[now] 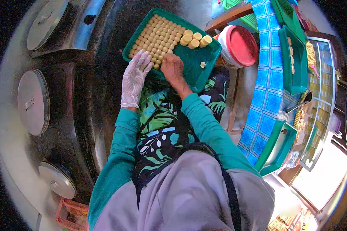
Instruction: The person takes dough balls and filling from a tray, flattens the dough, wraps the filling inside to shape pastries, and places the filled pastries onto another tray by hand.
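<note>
A green tray [189, 61] rests on my lap, its left part filled with rows of small round beige dough pieces [158, 36]. Short, thick cylinders of dough [194, 40] stand grouped at its far right, and a small pale scrap of dough [202, 65] lies alone on the tray floor. My left hand [134, 79], in a clear glove, lies with fingers stretched out along the near left edge of the rows. Bare and curled, my right hand [173, 68] is at the near end of the rows; its fingertips and anything in them are hidden.
A white bucket with a red lid [241, 46] stands right of the tray. Further right, a blue tiled counter [268, 77] carries green trays [300, 77]. Several round metal lids [32, 102] sit on dark equipment at left. A red crate [71, 215] is at lower left.
</note>
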A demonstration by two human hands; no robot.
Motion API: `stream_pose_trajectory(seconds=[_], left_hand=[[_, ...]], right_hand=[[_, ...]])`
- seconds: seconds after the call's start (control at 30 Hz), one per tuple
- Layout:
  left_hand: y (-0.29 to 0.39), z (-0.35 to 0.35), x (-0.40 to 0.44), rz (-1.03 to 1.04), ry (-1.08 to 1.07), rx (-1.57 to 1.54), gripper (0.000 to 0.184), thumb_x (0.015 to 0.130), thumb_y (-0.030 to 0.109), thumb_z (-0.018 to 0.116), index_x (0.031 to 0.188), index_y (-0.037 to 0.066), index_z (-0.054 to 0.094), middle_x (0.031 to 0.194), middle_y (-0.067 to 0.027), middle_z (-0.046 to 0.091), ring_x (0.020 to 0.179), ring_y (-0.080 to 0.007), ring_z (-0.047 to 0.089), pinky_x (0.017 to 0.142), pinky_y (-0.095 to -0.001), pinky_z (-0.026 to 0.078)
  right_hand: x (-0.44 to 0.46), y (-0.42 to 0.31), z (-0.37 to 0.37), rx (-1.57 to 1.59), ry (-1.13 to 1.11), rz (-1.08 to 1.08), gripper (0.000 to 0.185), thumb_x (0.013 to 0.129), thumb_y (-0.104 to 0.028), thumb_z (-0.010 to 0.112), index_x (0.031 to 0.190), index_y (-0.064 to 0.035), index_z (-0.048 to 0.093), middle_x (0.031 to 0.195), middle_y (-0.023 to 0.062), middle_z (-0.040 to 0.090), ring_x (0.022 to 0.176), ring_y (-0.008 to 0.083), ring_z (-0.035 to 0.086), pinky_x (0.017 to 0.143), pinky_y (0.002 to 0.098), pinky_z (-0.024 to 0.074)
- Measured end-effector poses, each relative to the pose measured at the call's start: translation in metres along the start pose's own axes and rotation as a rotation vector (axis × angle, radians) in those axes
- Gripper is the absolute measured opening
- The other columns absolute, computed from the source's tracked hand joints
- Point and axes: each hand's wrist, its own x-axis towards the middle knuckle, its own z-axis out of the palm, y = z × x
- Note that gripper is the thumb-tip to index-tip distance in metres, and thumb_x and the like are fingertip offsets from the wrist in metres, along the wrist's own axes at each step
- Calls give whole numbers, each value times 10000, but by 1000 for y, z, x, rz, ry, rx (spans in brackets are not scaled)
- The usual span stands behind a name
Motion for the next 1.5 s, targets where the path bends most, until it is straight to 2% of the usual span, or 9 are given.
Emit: stream_pose_trajectory(seconds=[0.2, 0.4, 0.53, 0.7, 0.77, 0.87, 0.97, 1.27, 1.5], left_hand=[[2, -4, -8, -4, -34, 74, 516, 1031, 326, 362, 1407, -26, 394, 1454, -212, 402, 1350, -342, 392, 1119, -446, 337], [-4, -9, -2, -12, -52, 49, 570, 1018, 378, 388, 1420, -25, 368, 1463, -208, 395, 1362, -338, 376, 1124, -443, 322], [-3, -9, -4, 28, -30, 49, 468, 1008, 315, 456, 1329, -25, 490, 1323, -194, 540, 1225, -312, 532, 1047, -435, 416], [-13, 17, -10, 35, 118, 448, 415, 969, 242, 549, 1268, -47, 555, 1195, -164, 637, 1142, -283, 600, 1015, -391, 448], [-34, 19, -7, 204, -80, 995, 386, 921, 184, 615, 1254, -11, 592, 1162, -146, 662, 1110, -265, 617, 998, -357, 454], [-65, 25, 14, 575, -470, 1843, 471, 846, 65, 576, 1316, 77, 559, 1302, -116, 580, 1259, -435, 455, 1061, -502, 365], [-97, 36, 15, 691, -607, 2323, 532, 825, 123, 558, 1342, 20, 486, 1381, -131, 486, 1345, -547, 267, 1049, -699, 230], [-120, 29, 1, 754, -568, 2329, 616, 884, 408, 582, 1365, 36, 482, 1423, -121, 451, 1350, -514, 287, 1068, -697, 178], [-113, 32, -1, 653, -446, 2096, 516, 884, 264, 626, 1351, 86, 499, 1263, -99, 594, 1198, -382, 517, 1074, -593, 289]], right_hand=[[-2, 30, -47, 719, -295, 669, 94, 687, -85, 684, 763, -31, 685, 707, 111, 687, 592, 206, 639, 555, 369, 502], [-1, 6, -14, 41, -37, -112, 149, 674, -103, 730, 761, -25, 637, 766, 148, 655, 734, 361, 642, 642, 460, 512], [2, 15, 0, 7, -45, -83, 123, 692, -86, 722, 767, -54, 631, 708, 108, 637, 656, 293, 622, 569, 420, 489], [-8, 60, -72, 1490, -222, 1047, 138, 693, -110, 761, 680, -54, 636, 589, 52, 592, 489, 137, 559, 449, 299, 442], [-10, 71, -63, 1231, -150, 1055, 139, 703, -101, 778, 716, -49, 650, 604, 78, 618, 507, 151, 570, 479, 328, 467], [-23, 85, -42, 221, -3, 219, 175, 717, -117, 738, 882, -94, 687, 771, 141, 654, 597, 295, 613, 578, 422, 500], [-32, 77, -47, -266, -87, -104, 198, 720, -120, 665, 913, -89, 695, 826, 145, 602, 758, 345, 602, 646, 445, 494], [10, 91, -83, -314, -100, -263, 400, 737, -114, 603, 1135, -138, 632, 982, 156, 529, 948, 343, 508, 785, 461, 446], [51, 73, -45, -533, 238, -656, 554, 828, -100, 529, 1371, -195, 482, 1346, 189, 467, 1190, 297, 498, 943, 499, 343]])
